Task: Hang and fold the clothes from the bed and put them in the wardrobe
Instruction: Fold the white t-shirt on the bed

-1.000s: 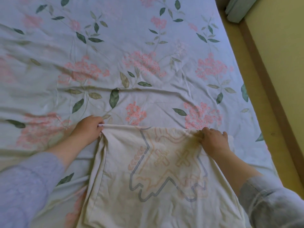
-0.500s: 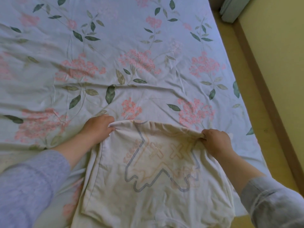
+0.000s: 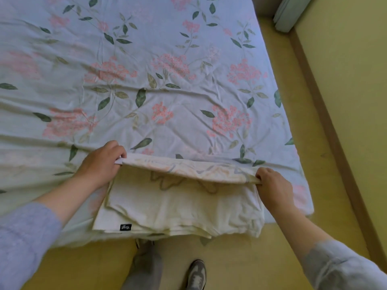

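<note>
Both hands, left hand and right hand, pinch the far corners of the cream printed cotton T-shirt on the floral bedsheet; soft, light, limp, best held by corners.

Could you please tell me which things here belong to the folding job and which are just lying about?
Job: cream printed garment; left hand and right hand, pinching its folded edge; pale blue floral bed.
Lying about: pale green folded bundle; grey shoe.

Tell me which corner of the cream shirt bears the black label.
On the cream shirt, the near-left corner, below the left hand; the other three carry no label.
</note>
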`<move>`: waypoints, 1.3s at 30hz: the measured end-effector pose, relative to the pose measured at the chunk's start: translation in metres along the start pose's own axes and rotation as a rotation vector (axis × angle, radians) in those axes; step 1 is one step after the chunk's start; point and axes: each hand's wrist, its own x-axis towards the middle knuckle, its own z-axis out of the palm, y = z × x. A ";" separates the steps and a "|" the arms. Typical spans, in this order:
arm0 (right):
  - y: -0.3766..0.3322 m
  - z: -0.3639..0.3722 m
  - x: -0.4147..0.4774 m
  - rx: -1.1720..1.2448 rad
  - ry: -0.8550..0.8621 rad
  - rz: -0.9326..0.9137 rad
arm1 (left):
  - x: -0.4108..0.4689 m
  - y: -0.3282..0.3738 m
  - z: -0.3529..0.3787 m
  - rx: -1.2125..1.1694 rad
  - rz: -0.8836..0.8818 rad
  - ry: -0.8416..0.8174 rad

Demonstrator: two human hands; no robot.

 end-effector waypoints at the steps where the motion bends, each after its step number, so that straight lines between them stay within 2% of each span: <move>1: 0.005 -0.002 -0.015 0.019 0.019 -0.008 | -0.015 0.005 0.002 0.010 0.006 0.000; 5: 0.020 -0.001 -0.074 0.107 0.066 -0.083 | -0.074 0.018 0.005 0.061 0.067 -0.050; 8: 0.026 0.011 -0.119 0.123 0.036 -0.074 | -0.112 0.021 0.017 0.071 0.022 -0.056; 9: 0.029 0.018 -0.136 0.106 0.010 -0.064 | -0.125 0.023 0.026 0.088 -0.007 -0.079; 12: 0.038 0.040 -0.175 0.034 -0.118 -0.046 | -0.156 0.026 0.054 0.224 -0.070 -0.309; 16: 0.024 0.056 -0.149 -0.063 -0.238 -0.011 | -0.146 0.021 0.073 0.240 -0.166 -0.372; 19: 0.013 0.079 -0.145 0.049 -0.357 0.066 | -0.141 0.017 0.090 0.156 -0.206 -0.456; 22: 0.007 0.089 -0.147 0.137 -0.259 0.098 | -0.145 0.012 0.096 0.096 -0.246 -0.385; 25: 0.001 0.081 -0.124 0.194 -0.088 0.111 | -0.129 0.022 0.090 0.025 -0.183 -0.256; 29: 0.003 0.071 -0.098 0.306 0.030 0.338 | -0.098 0.063 0.090 -0.065 -0.055 -0.182; 34: 0.016 0.061 -0.064 0.552 -0.022 0.509 | -0.059 0.112 0.107 -0.008 0.029 -0.152; 39: 0.031 0.057 -0.024 0.511 -0.227 0.474 | -0.025 0.129 0.127 0.099 0.012 -0.258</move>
